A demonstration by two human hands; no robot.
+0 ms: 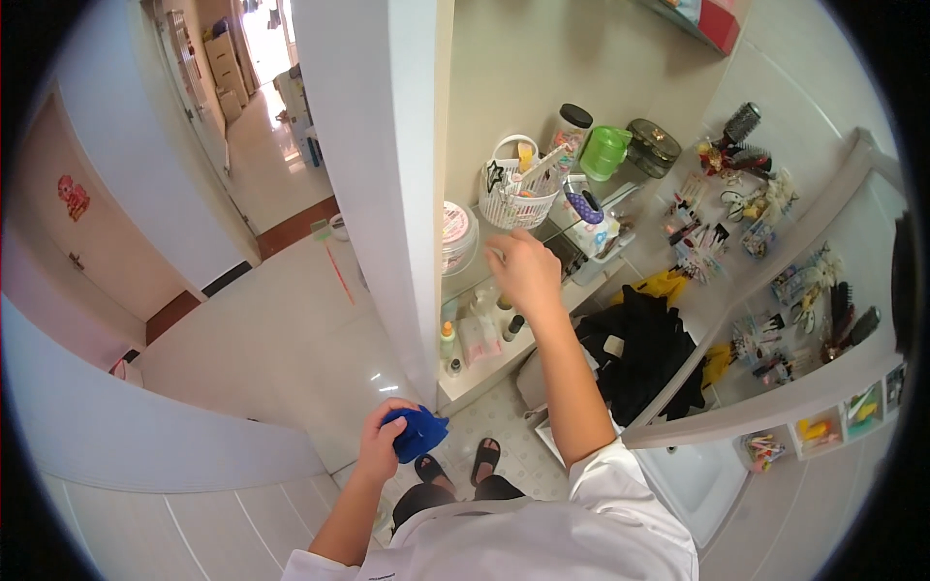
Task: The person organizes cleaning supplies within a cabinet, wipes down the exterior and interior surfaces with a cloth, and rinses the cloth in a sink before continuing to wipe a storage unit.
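My left hand (pixel 380 447) is closed round a bunched blue cloth (pixel 420 434), held low in front of my body. My right hand (pixel 528 271) reaches over the shelf (pixel 480 380) with its fingers curled; whatever they hold, if anything, is hidden. Just beyond that hand stands a white plastic basket (pixel 513 205) with small items in it. To its left is a clear round tub (pixel 457 242) with a pinkish lid. Nearer me on the shelf are a small bottle with a yellow top (pixel 447 339), a dark-capped bottle (pixel 514 327) and a pink-and-clear packet (pixel 479 339).
Behind the basket are a black-lidded jar (pixel 573 126), a green container (pixel 605 153) and a dark tin (pixel 653 147). Black clothing (pixel 639 339) hangs right of my forearm, above a white sink (pixel 697 484). A wall edge (pixel 412 194) separates the shelf from the hallway.
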